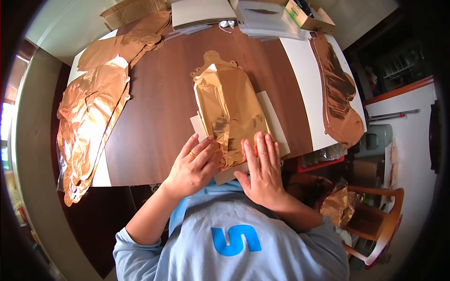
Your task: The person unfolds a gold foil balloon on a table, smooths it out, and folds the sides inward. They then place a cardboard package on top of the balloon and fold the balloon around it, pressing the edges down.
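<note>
A folded gold foil balloon (229, 100) lies flat on a piece of cardboard (274, 119) at the table's near edge. Its far end has a rounded tab and small side tabs; its lower part is creased. My left hand (197, 164), a ring on one finger, has its fingers bent and closed over the balloon's lower left corner, the thumb hidden. At the lower right, my right hand (263, 171) lies flat on the foil, fingers stretched out and thumb apart.
More foil balloons lie in piles at the left (93, 112) and right (337, 93) of the brown table (154, 112). Along the back are a stack of boards (201, 13), clear plastic sheets (267, 21) and a small box (311, 18). A wooden chair (384, 220) holds crumpled foil.
</note>
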